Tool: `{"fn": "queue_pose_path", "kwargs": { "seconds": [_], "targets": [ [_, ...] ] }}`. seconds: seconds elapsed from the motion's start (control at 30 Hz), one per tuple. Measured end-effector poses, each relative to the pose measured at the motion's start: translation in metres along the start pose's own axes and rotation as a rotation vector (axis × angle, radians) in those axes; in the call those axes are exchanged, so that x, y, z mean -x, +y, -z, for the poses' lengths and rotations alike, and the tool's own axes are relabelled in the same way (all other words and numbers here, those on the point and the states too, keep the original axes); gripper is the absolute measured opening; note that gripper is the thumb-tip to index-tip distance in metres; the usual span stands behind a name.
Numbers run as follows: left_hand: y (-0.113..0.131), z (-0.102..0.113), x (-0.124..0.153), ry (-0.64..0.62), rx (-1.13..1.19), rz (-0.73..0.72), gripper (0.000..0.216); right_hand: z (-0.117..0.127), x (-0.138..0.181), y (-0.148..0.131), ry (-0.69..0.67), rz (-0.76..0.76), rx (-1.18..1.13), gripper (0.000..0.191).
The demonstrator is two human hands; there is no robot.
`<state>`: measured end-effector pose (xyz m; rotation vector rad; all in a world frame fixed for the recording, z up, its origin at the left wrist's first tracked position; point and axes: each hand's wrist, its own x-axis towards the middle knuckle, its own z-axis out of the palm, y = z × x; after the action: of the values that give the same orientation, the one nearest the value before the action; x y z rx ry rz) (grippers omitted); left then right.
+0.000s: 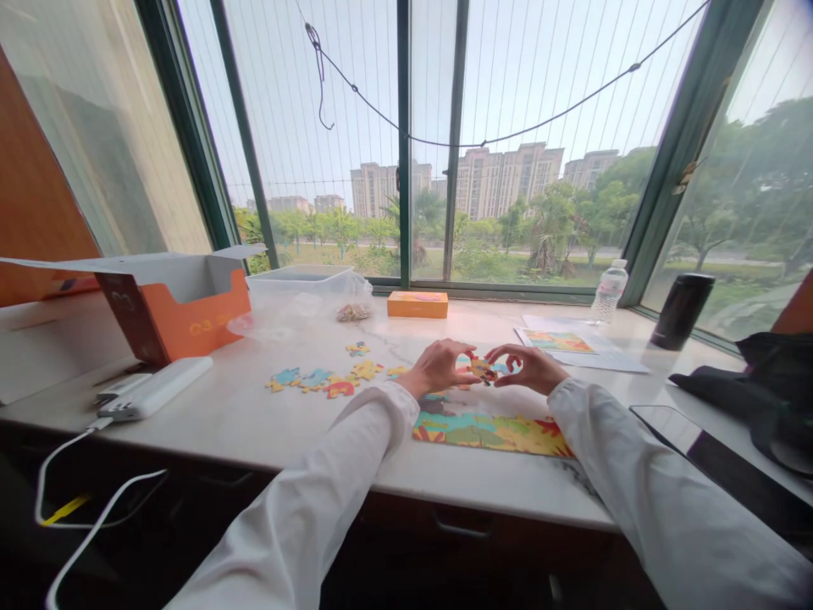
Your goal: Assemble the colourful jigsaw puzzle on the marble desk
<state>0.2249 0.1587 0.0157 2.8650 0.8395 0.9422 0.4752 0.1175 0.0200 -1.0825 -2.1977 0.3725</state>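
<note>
Between my two hands, a small yellow jigsaw piece [483,370] is held up over the table. The thumb and fingers of my left hand [439,366] pinch its left side. From the other side my right hand [528,370] grips it with curled fingers. Below them lies a joined strip of jigsaw puzzle [489,430] in yellow, green and turquoise, partly covered by my hands and right forearm. Loose jigsaw pieces [340,388] are scattered left of my left hand. A printed picture sheet [559,341] in similar colours lies beyond my right hand.
An orange open box [190,318] and a white power strip [165,388] stand at the left. Toward the window are a clear plastic tub [298,292] and a small orange box [417,305]. At the right are a water bottle [610,292], a black flask [682,312] and a phone [666,426].
</note>
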Motion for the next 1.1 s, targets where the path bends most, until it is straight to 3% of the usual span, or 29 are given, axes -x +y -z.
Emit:
{"fn": "queue_pose_path", "kwargs": {
  "seconds": [0.57, 0.83, 1.1],
  "targets": [
    [0.012, 0.003, 0.001, 0.183, -0.095, -0.044, 0.065, 0.000, -0.002, -0.001, 0.202, 0.059, 0.037, 0.044],
    [0.011, 0.002, 0.001, 0.199, -0.045, -0.020, 0.059, -0.002, -0.001, 0.003, 0.269, -0.016, 0.150, 0.053],
    [0.005, 0.000, 0.003, 0.224, -0.048, 0.046, 0.054, 0.011, 0.001, 0.012, 0.467, -0.084, 0.181, 0.053]
  ]
}}
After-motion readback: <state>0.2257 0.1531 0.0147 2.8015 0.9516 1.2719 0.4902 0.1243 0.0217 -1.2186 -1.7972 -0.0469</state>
